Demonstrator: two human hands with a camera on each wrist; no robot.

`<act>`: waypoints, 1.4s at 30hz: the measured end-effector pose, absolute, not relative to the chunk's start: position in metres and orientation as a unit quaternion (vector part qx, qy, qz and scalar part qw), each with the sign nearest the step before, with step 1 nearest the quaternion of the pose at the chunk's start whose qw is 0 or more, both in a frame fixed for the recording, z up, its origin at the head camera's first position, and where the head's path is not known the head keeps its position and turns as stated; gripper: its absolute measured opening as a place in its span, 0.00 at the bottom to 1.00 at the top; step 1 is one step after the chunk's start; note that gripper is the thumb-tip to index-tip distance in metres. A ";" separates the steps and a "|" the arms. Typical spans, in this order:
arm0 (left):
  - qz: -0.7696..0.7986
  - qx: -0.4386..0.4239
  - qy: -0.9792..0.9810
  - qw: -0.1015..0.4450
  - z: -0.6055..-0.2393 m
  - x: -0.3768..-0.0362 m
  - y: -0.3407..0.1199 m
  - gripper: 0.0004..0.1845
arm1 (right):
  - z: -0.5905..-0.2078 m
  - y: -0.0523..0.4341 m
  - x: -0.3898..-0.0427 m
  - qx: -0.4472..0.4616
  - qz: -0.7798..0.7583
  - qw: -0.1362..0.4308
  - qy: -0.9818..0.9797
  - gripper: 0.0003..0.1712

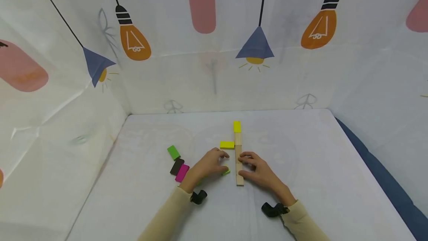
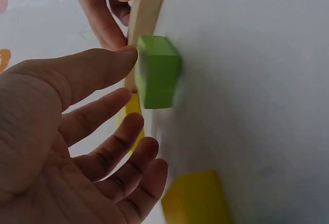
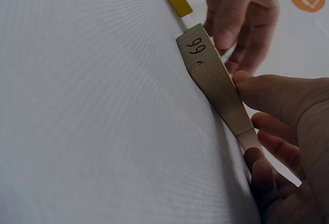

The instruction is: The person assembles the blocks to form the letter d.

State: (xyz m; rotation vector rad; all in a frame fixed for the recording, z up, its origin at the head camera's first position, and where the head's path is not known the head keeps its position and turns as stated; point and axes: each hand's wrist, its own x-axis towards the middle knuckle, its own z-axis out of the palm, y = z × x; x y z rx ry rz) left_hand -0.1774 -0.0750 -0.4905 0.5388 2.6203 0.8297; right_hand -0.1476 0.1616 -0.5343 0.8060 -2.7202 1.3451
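1. Running from twelve to six o'clock in the head view, wooden row (image 1: 238, 151), tipped at twelve by end yellow block (image 1: 237, 127).
2. At four o'clock from mid-row, right hand (image 1: 260, 173): fingertips touching the wood, fingers curved, grip loose.
3. At nine, left hand (image 1: 208, 164): fingers relaxed, grip released.
4. At eight, between left hand and row, green block (image 2: 160, 80); contact with left thumb impossible to tell.
5. At eleven, crosswise just beside the row, side yellow block (image 1: 227, 145).
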 end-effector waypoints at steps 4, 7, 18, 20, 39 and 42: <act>0.323 0.201 0.912 0.153 -0.498 -0.169 -0.083 0.17 | -0.533 0.161 -0.148 0.251 0.427 0.001 -0.869 0.30; 0.340 0.209 0.907 0.137 -0.504 -0.163 -0.089 0.16 | -0.534 0.160 -0.148 0.252 0.429 0.003 -0.867 0.30; 0.374 0.225 0.890 0.132 -0.510 -0.128 -0.092 0.12 | -0.542 0.160 -0.147 0.238 0.434 -0.007 -0.869 0.29; 0.380 0.229 0.886 0.133 -0.511 -0.124 -0.092 0.12 | -0.543 0.160 -0.147 0.238 0.434 -0.004 -0.869 0.29; 0.467 0.178 0.866 -0.037 -0.502 -0.119 -0.169 0.14 | -0.539 0.160 -0.149 0.255 0.445 -0.002 -0.859 0.29; 0.453 0.138 0.877 -0.083 -0.496 -0.124 -0.186 0.15 | -0.539 0.160 -0.149 0.257 0.445 0.003 -0.858 0.29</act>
